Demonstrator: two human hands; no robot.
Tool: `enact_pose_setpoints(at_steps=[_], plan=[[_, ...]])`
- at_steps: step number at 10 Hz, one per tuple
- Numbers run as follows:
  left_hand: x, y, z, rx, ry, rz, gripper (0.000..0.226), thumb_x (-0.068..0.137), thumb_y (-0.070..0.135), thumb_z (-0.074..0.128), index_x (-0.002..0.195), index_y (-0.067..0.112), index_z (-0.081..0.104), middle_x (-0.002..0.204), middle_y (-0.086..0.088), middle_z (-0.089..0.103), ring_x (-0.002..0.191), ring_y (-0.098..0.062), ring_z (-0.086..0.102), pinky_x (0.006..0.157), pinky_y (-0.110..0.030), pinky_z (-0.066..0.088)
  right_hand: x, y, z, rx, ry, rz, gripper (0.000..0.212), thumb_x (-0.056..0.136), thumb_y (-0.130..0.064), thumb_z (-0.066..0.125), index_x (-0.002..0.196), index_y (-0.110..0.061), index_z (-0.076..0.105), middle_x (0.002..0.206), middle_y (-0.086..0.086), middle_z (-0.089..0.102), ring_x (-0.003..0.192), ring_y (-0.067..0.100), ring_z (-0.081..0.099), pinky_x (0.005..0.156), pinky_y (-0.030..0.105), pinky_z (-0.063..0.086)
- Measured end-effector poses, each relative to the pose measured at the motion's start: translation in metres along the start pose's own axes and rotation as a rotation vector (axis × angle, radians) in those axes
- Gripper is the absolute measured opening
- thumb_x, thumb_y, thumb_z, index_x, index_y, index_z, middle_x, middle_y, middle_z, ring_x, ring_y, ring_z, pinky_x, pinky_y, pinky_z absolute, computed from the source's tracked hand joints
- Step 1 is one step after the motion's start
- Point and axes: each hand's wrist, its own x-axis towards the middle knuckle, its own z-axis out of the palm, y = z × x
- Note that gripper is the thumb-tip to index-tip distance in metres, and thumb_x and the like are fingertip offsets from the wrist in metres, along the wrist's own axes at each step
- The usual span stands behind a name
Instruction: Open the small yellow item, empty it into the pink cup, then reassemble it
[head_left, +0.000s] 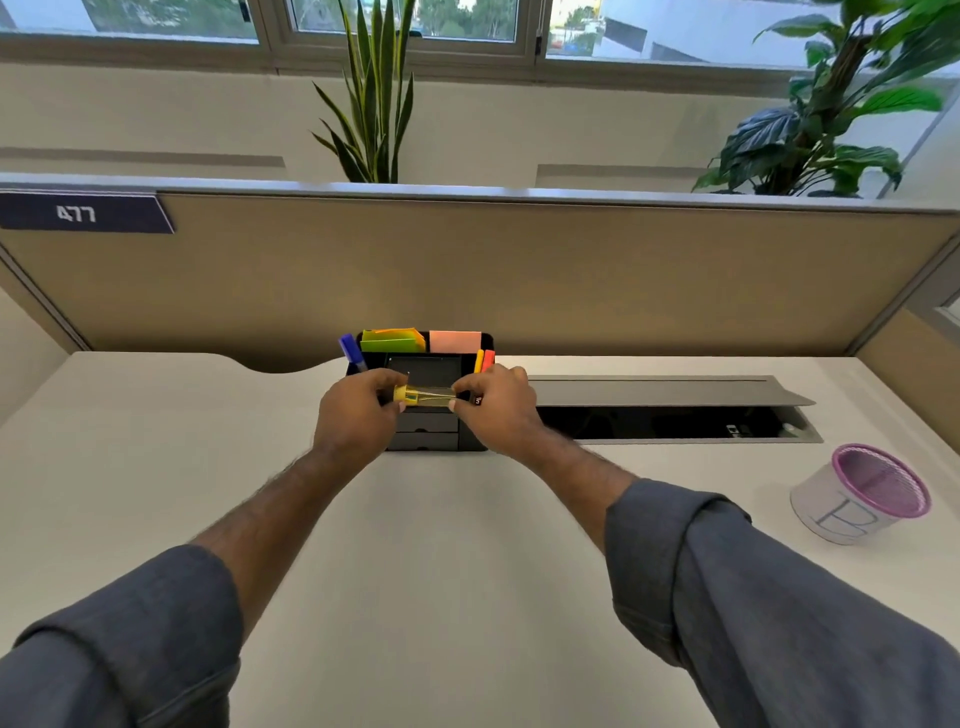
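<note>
sleeves (779, 597) nearest | left hand (358, 410) pinches yellow tube (426, 397) cap, right hand (493, 402) its other end, above surface | advice: hold level, uncap gently; pink cup (862, 493) well right

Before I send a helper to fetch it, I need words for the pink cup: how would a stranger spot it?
Start at the long dark cable trough sunk into the white desk, right of the black organizer. Just past the trough's right end, nearer the person, stands the pink cup. It is the only mesh container, with a pink rim and a white paper wrap.
</note>
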Motion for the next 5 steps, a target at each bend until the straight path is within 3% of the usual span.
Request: enact_pose_setpoints(at_steps=[2, 3, 5], plan=[[-0.002, 0.001, -0.005, 0.136, -0.088, 0.044, 0.044, 0.085, 0.015, 0.071, 0.127, 0.02, 0.062, 0.117, -0.006, 0.072, 0.105, -0.027, 0.066, 0.094, -0.043, 0.054, -0.005, -0.002, 0.002, -0.129, -0.031, -0.032, 0.034, 0.087, -0.038, 0.064, 0.12, -0.027, 0.064, 0.114, 0.006, 0.056, 0.108, 0.025, 0.04, 0.081, 0.038, 0.033], [-0.006, 0.003, -0.005, 0.181, -0.146, 0.057, 0.056, 0.082, 0.015, 0.073, 0.135, 0.021, 0.056, 0.127, -0.005, 0.068, 0.115, -0.028, 0.062, 0.1, -0.044, 0.052, -0.007, -0.004, 0.0, -0.155, -0.064, -0.035, 0.042, 0.087, -0.039, 0.064, 0.126, -0.025, 0.059, 0.118, 0.007, 0.054, 0.112, 0.027, 0.041, 0.086, 0.041, 0.035], [-0.013, 0.021, -0.014, 0.234, -0.116, 0.106, 0.072, 0.081, 0.021, 0.076, 0.145, 0.016, 0.041, 0.141, -0.007, 0.056, 0.127, -0.027, 0.053, 0.105, -0.044, 0.047, -0.019, -0.006, -0.022, -0.094, -0.019, -0.067, 0.055, 0.087, -0.034, 0.065, 0.136, -0.016, 0.049, 0.129, 0.007, 0.054, 0.122, 0.026, 0.044, 0.101, 0.044, 0.041]])
